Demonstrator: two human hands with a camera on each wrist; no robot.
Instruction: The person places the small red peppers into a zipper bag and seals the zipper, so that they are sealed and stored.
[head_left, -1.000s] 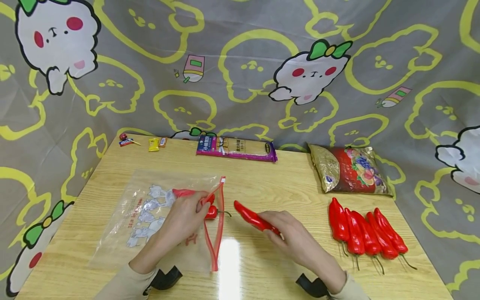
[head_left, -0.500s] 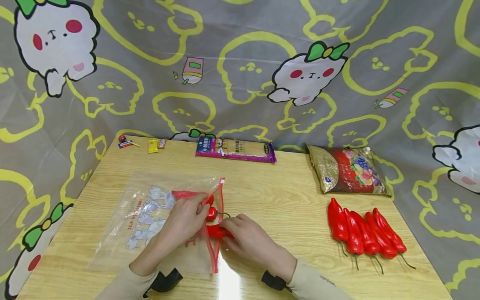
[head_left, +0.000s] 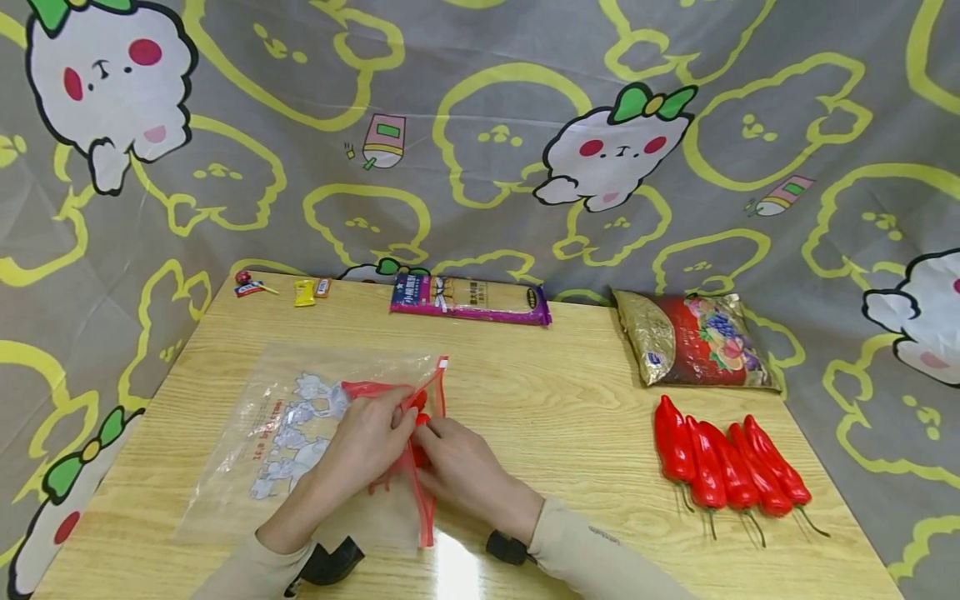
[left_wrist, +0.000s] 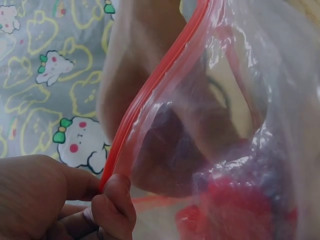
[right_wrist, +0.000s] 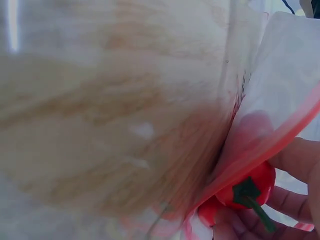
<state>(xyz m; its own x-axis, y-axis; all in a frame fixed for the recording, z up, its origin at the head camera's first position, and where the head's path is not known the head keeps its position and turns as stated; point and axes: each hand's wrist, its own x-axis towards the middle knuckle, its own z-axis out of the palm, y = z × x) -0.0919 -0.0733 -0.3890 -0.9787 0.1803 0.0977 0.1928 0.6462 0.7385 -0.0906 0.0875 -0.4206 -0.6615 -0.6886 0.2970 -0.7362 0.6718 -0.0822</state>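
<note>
A clear zip bag (head_left: 225, 475) with a red zip strip lies on the table, its mouth toward the right. My left hand (head_left: 372, 437) pinches the upper edge of the mouth; in the left wrist view its thumb and finger grip the red strip (left_wrist: 145, 95). Inside the bag, red peppers (left_wrist: 235, 205) show through the plastic. My right hand (head_left: 468, 467) is at the mouth, its fingers partly inside, holding a red pepper (right_wrist: 267, 180) by the stem end. That pepper's green stem points outward, and its body lies within the bag, partly hidden by the strip.
Several red peppers (head_left: 738, 475) lie in a row at the right. Behind them sits a gold and red packet (head_left: 705, 342). A noodle packet (head_left: 472, 300) lies at the back, with a yellow sweet (head_left: 304, 292) and a lollipop (head_left: 243, 277) at the back left.
My right hand has moved left from beside the bag, bringing its pepper through the mouth. My left hand has kept its grip on the edge.
</note>
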